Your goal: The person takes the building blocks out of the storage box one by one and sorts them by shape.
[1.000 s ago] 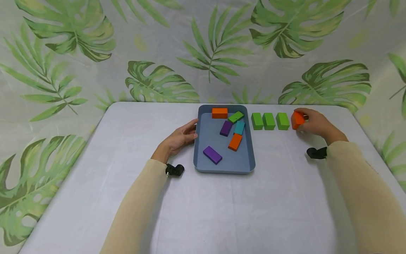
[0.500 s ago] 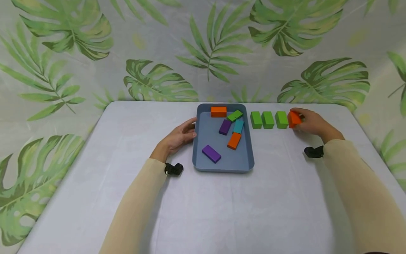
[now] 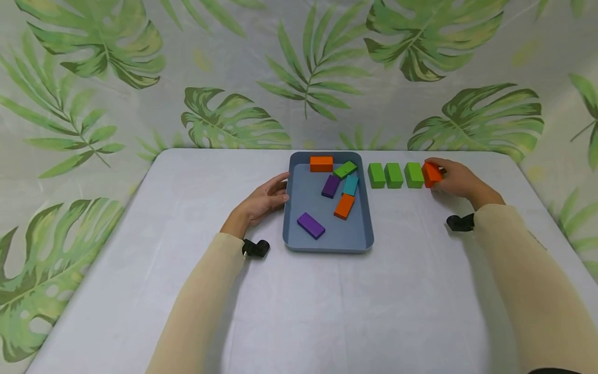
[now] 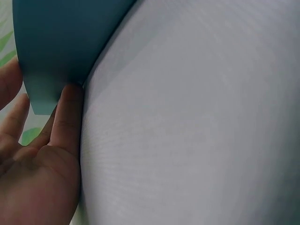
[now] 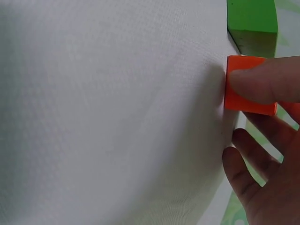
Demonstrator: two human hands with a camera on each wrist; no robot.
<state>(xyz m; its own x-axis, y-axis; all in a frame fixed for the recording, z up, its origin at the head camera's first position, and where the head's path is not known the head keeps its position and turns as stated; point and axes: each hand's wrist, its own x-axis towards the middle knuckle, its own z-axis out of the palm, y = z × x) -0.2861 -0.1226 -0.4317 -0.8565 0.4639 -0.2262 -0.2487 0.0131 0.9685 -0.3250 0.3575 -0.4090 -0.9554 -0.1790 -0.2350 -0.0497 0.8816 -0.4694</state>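
In the head view my right hand (image 3: pixel 460 181) pinches an orange block (image 3: pixel 432 175) at the right end of a row. Three green blocks (image 3: pixel 413 175) stand to its left. In the right wrist view the thumb presses the near face of the orange block (image 5: pixel 251 105), close to a green block (image 5: pixel 253 28). My left hand (image 3: pixel 259 202) rests its fingers on the left outer wall of a blue-grey tray (image 3: pixel 328 245). The left wrist view shows the fingers (image 4: pixel 69 112) extended against the tray's wall (image 4: pixel 65 42).
Inside the tray lie two orange blocks (image 3: pixel 321 164), two purple blocks (image 3: pixel 311 226), a green block (image 3: pixel 345 170) and a teal block (image 3: pixel 351 185). A white cloth covers the table (image 3: pixel 289 311). Behind it hangs a leaf-patterned cloth (image 3: pixel 322 78).
My right hand has slid the orange block left, up close to the rightmost green block. The left hand has stayed at the tray. The head view has shifted slightly.
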